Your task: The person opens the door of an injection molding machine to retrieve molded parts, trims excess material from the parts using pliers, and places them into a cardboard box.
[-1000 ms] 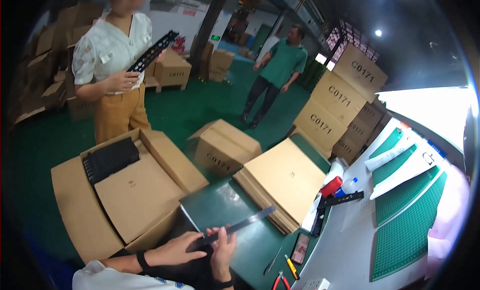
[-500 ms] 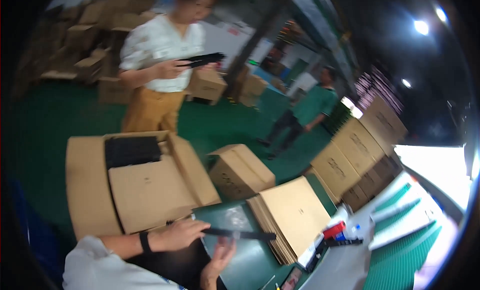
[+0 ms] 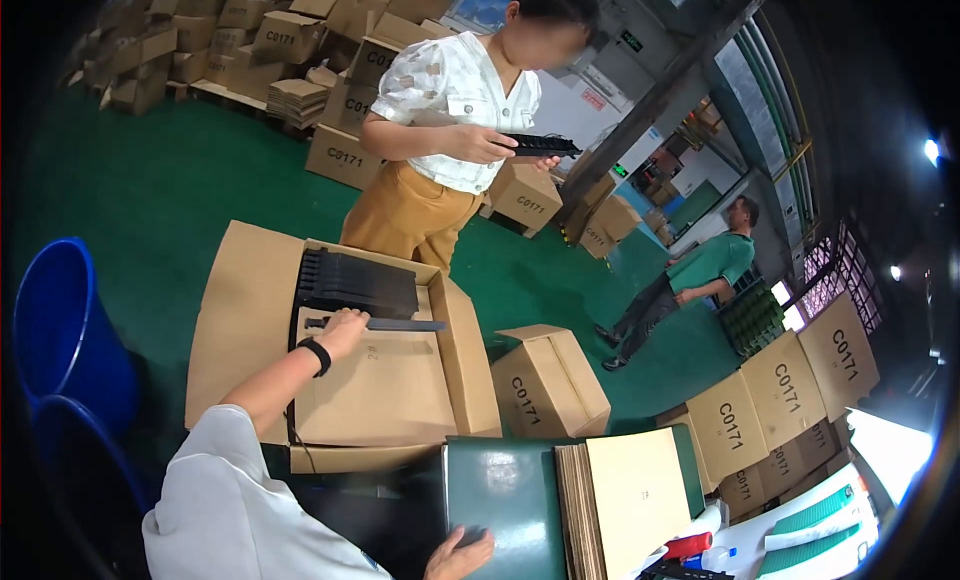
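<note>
Right hand [image 3: 462,553] down low, fingers curled on the green table [image 3: 500,490] near its front edge. Left hand [image 3: 340,332] reaches out, fingers gripping a thin black strip [image 3: 395,325] flat over the open carton [image 3: 370,380], just short of the black stack [image 3: 355,283] inside; green floor [image 3: 150,190] lies open beyond.

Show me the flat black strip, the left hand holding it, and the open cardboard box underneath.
flat black strip [image 3: 400,325], head view, middle of its length.
left hand [image 3: 340,332], head view, back of the hand.
open cardboard box [image 3: 245,310], head view, its bare left flap.
</note>
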{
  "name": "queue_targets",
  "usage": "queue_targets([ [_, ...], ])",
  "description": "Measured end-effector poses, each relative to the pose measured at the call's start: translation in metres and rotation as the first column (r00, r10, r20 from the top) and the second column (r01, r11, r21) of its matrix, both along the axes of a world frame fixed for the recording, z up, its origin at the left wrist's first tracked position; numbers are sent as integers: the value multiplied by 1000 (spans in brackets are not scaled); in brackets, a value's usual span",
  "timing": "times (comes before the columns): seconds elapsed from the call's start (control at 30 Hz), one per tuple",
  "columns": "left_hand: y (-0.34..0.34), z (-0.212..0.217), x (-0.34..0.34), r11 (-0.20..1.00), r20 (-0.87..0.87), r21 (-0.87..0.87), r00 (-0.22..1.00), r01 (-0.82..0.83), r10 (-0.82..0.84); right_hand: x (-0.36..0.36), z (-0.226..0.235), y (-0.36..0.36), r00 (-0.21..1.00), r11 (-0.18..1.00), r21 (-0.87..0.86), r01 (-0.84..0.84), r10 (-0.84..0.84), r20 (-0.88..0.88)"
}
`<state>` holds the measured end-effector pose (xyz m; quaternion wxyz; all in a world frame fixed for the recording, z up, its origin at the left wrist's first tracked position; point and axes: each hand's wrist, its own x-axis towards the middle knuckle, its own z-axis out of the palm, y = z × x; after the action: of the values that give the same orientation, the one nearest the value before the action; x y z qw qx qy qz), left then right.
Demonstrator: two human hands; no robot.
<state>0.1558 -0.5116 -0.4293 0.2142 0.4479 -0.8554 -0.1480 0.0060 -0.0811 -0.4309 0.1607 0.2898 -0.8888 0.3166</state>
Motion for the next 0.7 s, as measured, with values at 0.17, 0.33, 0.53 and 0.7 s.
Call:
queue_targets([
  [0.17, -35, -28, 5, 992, 132, 34, 984, -125, 120, -1, 8, 0, 1000, 999, 38, 0, 0, 3],
  [0.33, -45, -33, 1, 981, 242, -110, 953, -160, 182, -1, 8, 4, 982, 982, 179, 52, -17, -189],
  [0.53, -53, -50, -13, 906, 333, -384, 889, -177, 315, -6, 9, 3, 956, 973, 224, 58, 10, -292],
  [0.7, -57, -41, -17, 829, 277, -540, 899, -146, 340, -3, 14, -5, 1000, 994, 104, 21, -23, 21],
])
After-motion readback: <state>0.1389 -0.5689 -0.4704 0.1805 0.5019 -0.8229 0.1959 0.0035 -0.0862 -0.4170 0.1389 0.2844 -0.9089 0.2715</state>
